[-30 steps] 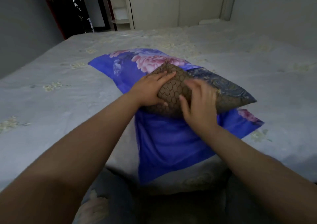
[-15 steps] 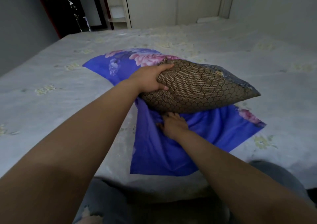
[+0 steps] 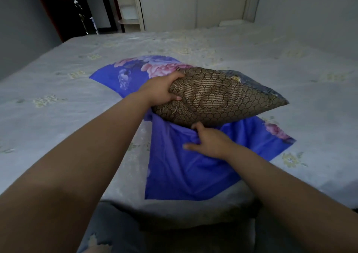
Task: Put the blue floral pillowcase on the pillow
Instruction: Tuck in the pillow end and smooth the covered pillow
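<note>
A brown pillow (image 3: 219,99) with a honeycomb mesh pattern is lifted off the bed, its near end raised. My left hand (image 3: 161,91) grips that pillow's left end. Under it lies the blue floral pillowcase (image 3: 186,167), spread over the bed with pink flowers at its far end and right corner. My right hand (image 3: 210,141) sits just below the pillow's underside, fingers pinching a fold of the pillowcase and pulling it up toward the pillow.
The bed (image 3: 58,101) carries a pale grey sheet with faint yellow flowers. A white wardrobe (image 3: 193,4) and a dark doorway (image 3: 81,10) stand beyond its far edge. My knees in grey trousers (image 3: 116,229) rest at the near edge.
My left hand lifted the pillow's near end off the pillowcase. My right hand left the pillow's top, went under it, and gathered pillowcase fabric upward.
</note>
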A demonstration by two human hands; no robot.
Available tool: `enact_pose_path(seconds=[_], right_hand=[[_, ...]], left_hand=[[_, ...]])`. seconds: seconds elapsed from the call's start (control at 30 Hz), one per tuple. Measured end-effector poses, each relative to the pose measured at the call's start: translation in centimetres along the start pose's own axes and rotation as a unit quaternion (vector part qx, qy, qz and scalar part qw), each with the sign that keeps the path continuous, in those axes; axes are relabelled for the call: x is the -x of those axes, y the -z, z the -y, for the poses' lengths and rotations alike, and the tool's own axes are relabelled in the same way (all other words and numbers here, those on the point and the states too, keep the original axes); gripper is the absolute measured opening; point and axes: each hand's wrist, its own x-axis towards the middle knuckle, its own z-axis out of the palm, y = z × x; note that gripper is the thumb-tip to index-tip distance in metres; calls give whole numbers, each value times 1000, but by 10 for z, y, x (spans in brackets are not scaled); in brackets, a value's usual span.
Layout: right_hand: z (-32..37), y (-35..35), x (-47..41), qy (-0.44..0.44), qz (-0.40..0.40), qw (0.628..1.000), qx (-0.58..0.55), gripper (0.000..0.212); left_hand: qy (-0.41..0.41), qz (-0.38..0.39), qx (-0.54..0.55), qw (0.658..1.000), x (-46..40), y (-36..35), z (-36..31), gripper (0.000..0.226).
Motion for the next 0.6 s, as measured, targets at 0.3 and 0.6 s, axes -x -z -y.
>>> enact_pose_path(seconds=[0.3, 0.6], right_hand=[[-11, 28, 33, 147, -342, 920, 123, 9], [14, 67, 12, 47, -460, 880, 108, 74]], left_hand=[[8, 71, -38, 997, 14, -23, -28, 72], [37, 221, 274, 935, 44, -31, -36, 63]])
